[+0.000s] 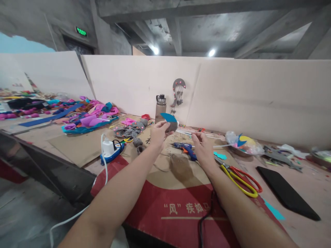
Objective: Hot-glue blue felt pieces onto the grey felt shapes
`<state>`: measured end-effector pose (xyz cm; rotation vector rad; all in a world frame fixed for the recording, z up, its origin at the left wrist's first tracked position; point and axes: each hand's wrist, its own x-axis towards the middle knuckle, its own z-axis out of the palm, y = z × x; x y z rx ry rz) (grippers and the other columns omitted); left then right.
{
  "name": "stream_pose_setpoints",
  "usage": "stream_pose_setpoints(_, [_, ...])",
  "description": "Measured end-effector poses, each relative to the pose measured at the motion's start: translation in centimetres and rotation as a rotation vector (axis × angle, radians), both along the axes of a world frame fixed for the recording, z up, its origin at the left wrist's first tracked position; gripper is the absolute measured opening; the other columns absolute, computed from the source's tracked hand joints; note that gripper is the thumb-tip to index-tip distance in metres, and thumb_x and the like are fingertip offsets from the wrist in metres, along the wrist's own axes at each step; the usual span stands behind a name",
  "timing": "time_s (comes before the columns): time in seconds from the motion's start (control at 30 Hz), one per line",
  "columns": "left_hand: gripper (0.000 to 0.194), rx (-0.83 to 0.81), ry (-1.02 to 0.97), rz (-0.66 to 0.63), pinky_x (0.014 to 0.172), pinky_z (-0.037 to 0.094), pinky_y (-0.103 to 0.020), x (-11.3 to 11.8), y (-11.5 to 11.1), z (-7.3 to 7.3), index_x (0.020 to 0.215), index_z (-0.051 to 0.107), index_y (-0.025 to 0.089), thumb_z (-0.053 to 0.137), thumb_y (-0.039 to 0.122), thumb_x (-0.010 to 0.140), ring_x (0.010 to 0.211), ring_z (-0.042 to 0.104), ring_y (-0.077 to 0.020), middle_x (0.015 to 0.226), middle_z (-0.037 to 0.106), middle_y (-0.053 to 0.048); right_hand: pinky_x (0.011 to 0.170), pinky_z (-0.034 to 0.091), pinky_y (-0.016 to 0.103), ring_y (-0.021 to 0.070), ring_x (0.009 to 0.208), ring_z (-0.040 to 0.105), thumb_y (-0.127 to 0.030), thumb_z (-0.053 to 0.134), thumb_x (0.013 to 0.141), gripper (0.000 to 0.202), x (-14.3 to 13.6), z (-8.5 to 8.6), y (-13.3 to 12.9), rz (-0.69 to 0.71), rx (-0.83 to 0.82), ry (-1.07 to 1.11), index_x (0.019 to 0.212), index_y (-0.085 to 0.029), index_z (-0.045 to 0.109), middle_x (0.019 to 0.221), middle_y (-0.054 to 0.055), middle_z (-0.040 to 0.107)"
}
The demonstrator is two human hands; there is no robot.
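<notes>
Raised over the cardboard, my left hand (159,132) pinches a rounded grey felt piece (172,126) with a pointed blue felt piece (168,117) along its top. My right hand (203,146) is a little to the right with thumb and fingers closed together; whatever is between the fingertips is too small to make out. A thin white rod (222,146) shows just right of that hand, and I cannot tell whether the hand holds it. Below and between the hands lies a blue glue gun (186,148), partly behind my right hand.
Scissors with red and yellow handles (240,181) and a black phone (287,193) lie right. A power strip (112,153) with a white plug is left, near a felt pile (95,115). A bottle (160,106) stands behind; a grey hanging ornament (179,84) is on the white partition.
</notes>
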<state>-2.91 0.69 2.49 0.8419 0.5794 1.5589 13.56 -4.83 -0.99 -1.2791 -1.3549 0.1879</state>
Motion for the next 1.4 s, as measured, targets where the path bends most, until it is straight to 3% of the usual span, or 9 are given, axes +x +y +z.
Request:
stream_pose_setpoints(0.23, [0.006,0.019,0.150,-0.139,0.065,0.058,-0.026,1.8,-1.4,-1.0,0.072,0.067,0.013,0.072,0.016,0.073,0.068,0.063,-0.0117,0.080,0.066,-0.003,0.085,0.046,0.036,0.0210,0.095,0.058,-0.048,0.054,0.089,0.034,-1.4,0.5,-1.0,0.037,0.018,0.102,0.106,-0.019,0.059,0.108,0.009,0.064])
stream_pose_setpoints(0.5, [0.005,0.155,0.281,-0.231,0.064,0.055,-0.025,2.6,-2.3,-1.5,0.069,0.070,0.016,0.072,0.021,0.071,0.067,0.062,-0.0121,0.075,0.068,-0.002,0.080,0.048,0.034,0.0186,0.089,0.060,-0.049,0.062,0.084,0.035,-1.4,0.7,-0.9,0.066,0.037,0.234,0.104,-0.021,0.056,0.101,0.005,0.063])
stream_pose_setpoints(0.6, [0.003,0.171,0.279,-0.269,0.064,0.055,-0.024,2.8,-2.6,-1.6,0.072,0.072,0.016,0.072,0.019,0.072,0.067,0.062,-0.0120,0.075,0.068,-0.002,0.078,0.048,0.034,0.0184,0.083,0.060,-0.046,0.064,0.082,0.029,-1.1,0.6,-0.7,0.088,0.021,0.239,0.095,-0.021,0.059,0.094,0.005,0.065])
stream_pose_setpoints(0.73, [0.009,0.123,0.231,-0.343,0.062,0.056,-0.026,2.7,-2.2,-1.7,0.073,0.071,0.014,0.076,0.021,0.070,0.066,0.064,-0.0130,0.078,0.069,-0.003,0.076,0.049,0.033,0.0176,0.078,0.060,-0.045,0.065,0.079,0.024,-0.7,0.7,-0.3,0.198,0.004,0.311,0.085,-0.021,0.064,0.084,0.002,0.068])
stream_pose_setpoints(0.93, [0.015,0.023,0.241,-0.508,0.059,0.058,-0.028,2.0,-1.2,-1.6,0.074,0.067,0.014,0.080,0.021,0.069,0.063,0.065,-0.0138,0.075,0.069,-0.004,0.059,0.049,0.032,0.0169,0.065,0.057,-0.056,0.074,0.065,0.039,-0.5,1.3,0.0,0.415,-0.154,0.495,0.082,-0.023,0.062,0.073,0.000,0.066])
stream_pose_setpoints(1.13, [0.005,-0.100,0.244,-0.435,0.056,0.058,-0.026,2.0,-0.9,-1.8,0.077,0.068,0.012,0.071,0.013,0.073,0.062,0.066,-0.0134,0.077,0.071,-0.007,0.058,0.045,0.025,0.0134,0.068,0.057,-0.058,0.079,0.058,0.052,-0.8,0.9,0.2,0.330,-0.298,0.601,0.086,-0.023,0.055,0.080,-0.001,0.063])
stream_pose_setpoints(1.27, [0.003,-0.144,0.156,-0.380,0.055,0.059,-0.026,1.8,-0.6,-1.8,0.078,0.066,0.012,0.064,0.011,0.076,0.062,0.065,-0.0135,0.076,0.071,-0.007,0.059,0.045,0.025,0.0129,0.070,0.056,-0.059,0.079,0.058,0.054,-0.3,0.7,0.5,0.334,-0.285,0.579,0.093,-0.024,0.056,0.086,-0.001,0.062])
stream_pose_setpoints(1.4, [0.003,-0.213,0.078,-0.345,0.060,0.060,-0.027,1.4,0.0,-1.6,0.076,0.064,0.012,0.063,0.010,0.078,0.063,0.065,-0.0130,0.071,0.069,-0.007,0.055,0.040,0.026,0.0115,0.058,0.047,-0.060,0.076,0.060,0.046,0.9,-0.1,1.1,0.203,-0.167,0.520,0.072,-0.022,0.052,0.065,-0.004,0.053])
